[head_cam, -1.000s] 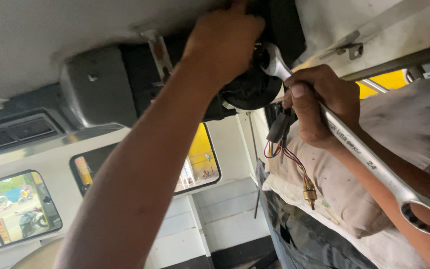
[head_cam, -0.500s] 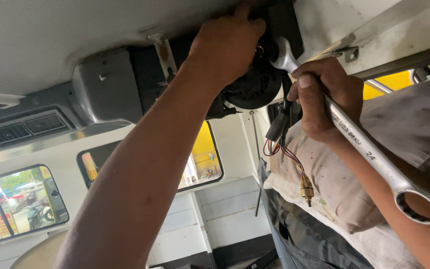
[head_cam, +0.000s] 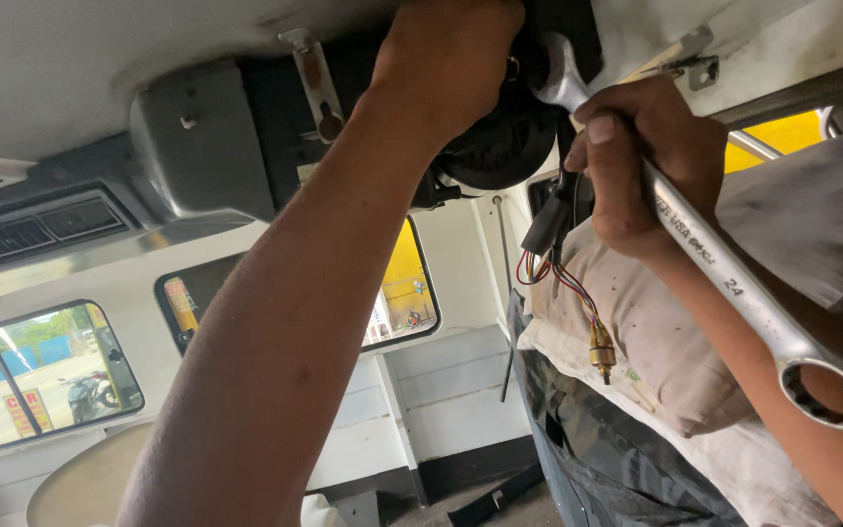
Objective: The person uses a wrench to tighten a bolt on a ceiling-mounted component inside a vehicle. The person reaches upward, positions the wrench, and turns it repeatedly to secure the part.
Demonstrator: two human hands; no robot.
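Fingers point(head_cam: 626, 127) of the right hand point(head_cam: 636, 166) wrap tight around the shank of a long silver combination wrench point(head_cam: 704, 254); its open-end head sits up against the black round unit point(head_cam: 500, 146) fixed under the vehicle ceiling point(head_cam: 100, 59). Left hand point(head_cam: 451, 68) is raised against the same unit, fingers curled over its top; what they grip is hidden.

Largest to smallest:
- Ceiling panel, pale, with a grey housing point(head_cam: 197, 146) and a vent grille point(head_cam: 41, 229).
- Black unit: still mounted, wrench engaged at its fastener. Judged mid-way; fastener work not finished.
- Loose wire bundle point(head_cam: 563, 268), red, blue and black, hangs free and ends in a brass plug point(head_cam: 602, 351), so it appears disconnected.

Signs: yellow upright sticker point(head_cam: 180, 303) on the rear window's left edge; red-and-yellow placard point(head_cam: 21, 415) low in the side window.
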